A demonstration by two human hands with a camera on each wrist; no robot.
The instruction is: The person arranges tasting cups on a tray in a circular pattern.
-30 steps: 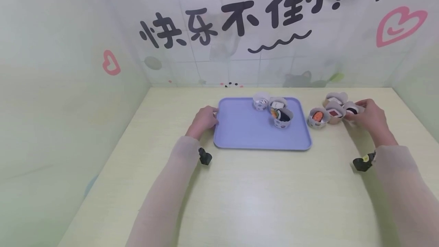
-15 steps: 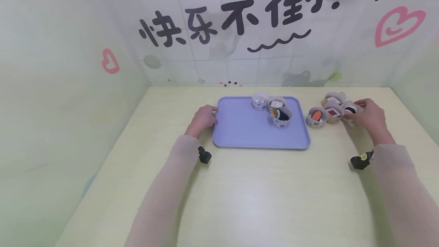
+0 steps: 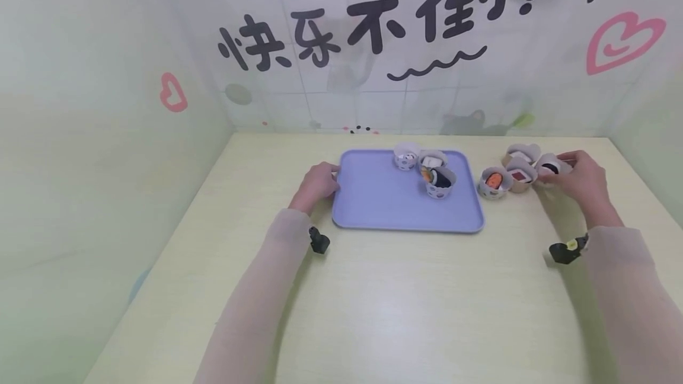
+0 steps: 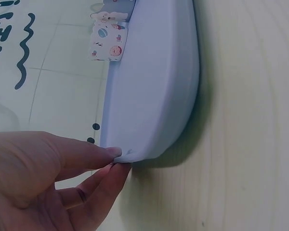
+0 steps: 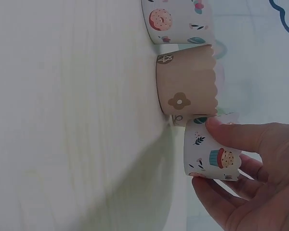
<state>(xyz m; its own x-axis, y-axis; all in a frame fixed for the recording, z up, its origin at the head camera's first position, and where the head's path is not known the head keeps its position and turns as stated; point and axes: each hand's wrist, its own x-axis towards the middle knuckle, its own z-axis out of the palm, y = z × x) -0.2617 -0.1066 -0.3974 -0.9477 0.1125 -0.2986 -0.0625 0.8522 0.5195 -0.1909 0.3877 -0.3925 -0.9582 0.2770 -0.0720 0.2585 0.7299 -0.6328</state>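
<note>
My left hand (image 3: 319, 181) pinches the left rim of a lilac tray (image 3: 373, 197), thumb above and fingers below in the left wrist view. Three paper baking cups stand toward the tray's right: a white one (image 3: 405, 163) at the back, one holding a white piece, and a front cup (image 3: 439, 191) with toy sushi. Right of the tray, my right hand (image 3: 585, 179) grips a white cupcake-print paper cup (image 5: 209, 151) between thumb and fingers. A dark-topped piece sits in it. Whether its base touches the table is hard to tell.
Beside the held cup stands a brown paper cup (image 3: 522, 179), with another cup (image 3: 520, 153) behind it. A cup with an orange sushi piece (image 3: 494, 181) stands close to the tray's right edge. A printed wall (image 3: 320, 99) bounds the table's back.
My right hand has shifted slightly to the right with the paper cup, away from the brown cup. My left hand and the tray stay put.
</note>
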